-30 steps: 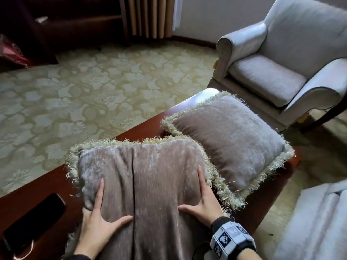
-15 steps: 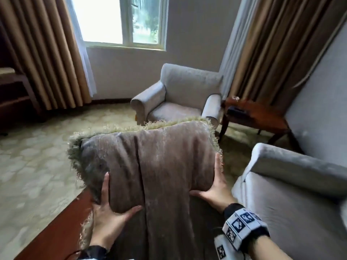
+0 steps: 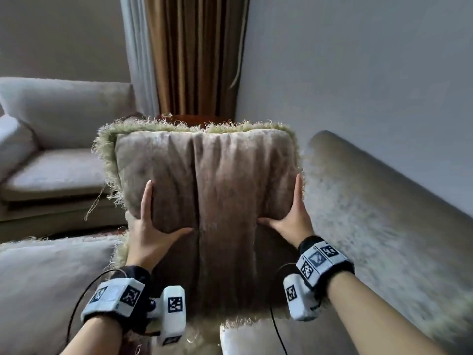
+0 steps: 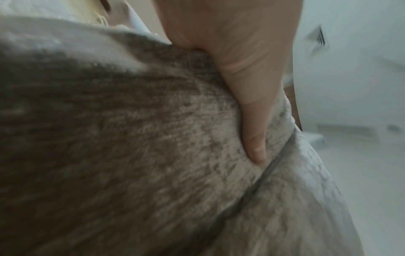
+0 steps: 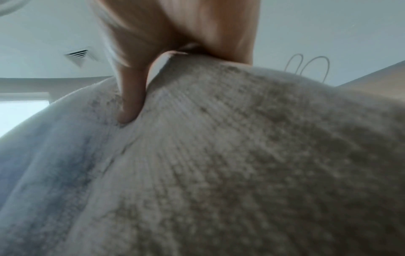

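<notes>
Velvety taupe fabric dented under both thumbs in the wrist views. Left hand [image 3: 151, 226] gripped the cushion [image 3: 212, 180] at its lower left. The thumb lay spread across the front face and one finger ran straight up it, while the other fingers were hidden behind. Right hand [image 3: 291, 221] did the same at the lower right, thumb pointing inward and one finger running up the side edge. Both hands were clamped onto the cushion, each holding nothing else.

The cushion was held upright, clear of any surface, in front of the person at mid-frame. A vertical crease ran down its centre. Pale green fringe [image 3: 163, 125] edged the top and left side.

Each wrist carried a white marker block, left block [image 3: 115, 298] and right block [image 3: 320, 260], with a thin black cable [image 3: 76, 303] looping from the left one.

Beyond the cushion on the right, the blurred grey backrest [image 3: 384, 213] of a sofa ran along a pale wall [image 3: 358, 73]. On the left stood a grey armchair [image 3: 56, 170], well apart. A brown curtain [image 3: 194, 60] hung in the corner behind. A dark wood edge [image 3: 194, 120] showed just above the top fringe.
</notes>
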`<move>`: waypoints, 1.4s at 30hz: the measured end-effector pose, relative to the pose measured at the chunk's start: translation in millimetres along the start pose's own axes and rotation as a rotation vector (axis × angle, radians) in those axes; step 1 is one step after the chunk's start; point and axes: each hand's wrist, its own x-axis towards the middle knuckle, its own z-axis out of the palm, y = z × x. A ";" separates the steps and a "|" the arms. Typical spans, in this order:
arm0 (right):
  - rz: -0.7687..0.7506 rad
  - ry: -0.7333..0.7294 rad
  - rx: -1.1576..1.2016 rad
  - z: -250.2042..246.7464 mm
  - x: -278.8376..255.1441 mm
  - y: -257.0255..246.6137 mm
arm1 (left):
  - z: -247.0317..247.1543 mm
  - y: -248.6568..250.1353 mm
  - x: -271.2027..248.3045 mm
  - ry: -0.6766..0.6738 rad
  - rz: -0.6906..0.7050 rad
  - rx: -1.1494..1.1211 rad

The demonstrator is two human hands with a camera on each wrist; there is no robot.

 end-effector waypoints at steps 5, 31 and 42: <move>0.213 0.184 0.028 -79.8 29.0 82.4 | 132.5 48.4 34.9 -0.239 0.100 0.001; 0.818 0.910 0.256 -138.1 0.8 384.6 | 596.9 31.3 51.1 -1.045 0.742 0.249; 1.053 0.813 0.149 -125.5 10.8 446.3 | 681.8 -4.6 57.3 -1.084 0.768 0.266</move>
